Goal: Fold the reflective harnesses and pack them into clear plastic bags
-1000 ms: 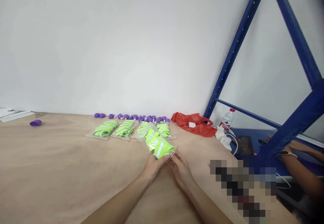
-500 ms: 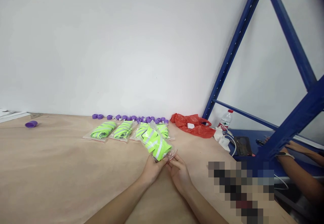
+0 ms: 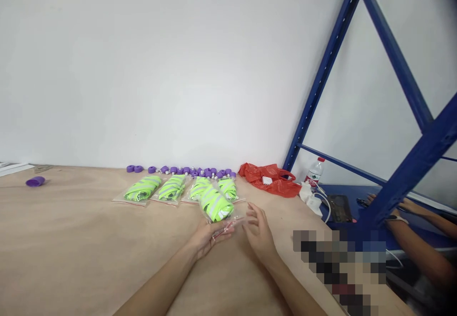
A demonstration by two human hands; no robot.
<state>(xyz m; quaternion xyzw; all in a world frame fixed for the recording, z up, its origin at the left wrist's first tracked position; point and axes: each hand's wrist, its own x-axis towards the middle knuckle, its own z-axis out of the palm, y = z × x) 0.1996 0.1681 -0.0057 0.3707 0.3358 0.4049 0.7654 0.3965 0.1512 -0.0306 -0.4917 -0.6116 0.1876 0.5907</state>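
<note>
My left hand [image 3: 210,236] is closed on the near edge of a clear zip bag [image 3: 216,205]. Folded neon-yellow fabric with silver reflective stripes fills it, and the red seal line lies by my fingers. To the right of the bag, my right hand [image 3: 260,232] is open with its fingers apart, close to the bag's corner; whether a fingertip touches the plastic I cannot tell. Behind, similar bags lie in a row on the brown table covering [image 3: 89,249]: one at the left [image 3: 143,189], one beside it [image 3: 172,188] and two partly covered by the held bag.
Several small purple caps [image 3: 173,170] line the wall, and a purple cup-like piece [image 3: 35,181] lies far left. At the right are a red plastic bag [image 3: 269,179], a bottle [image 3: 315,171], a white cable, a phone [image 3: 340,208] and a blue rack [image 3: 323,73]. Another person's arms [image 3: 410,240] rest beyond it.
My right hand has let go of the bag and moved right, its fingers opening. My left hand keeps the bag, which has tipped flatter and shifted slightly left.
</note>
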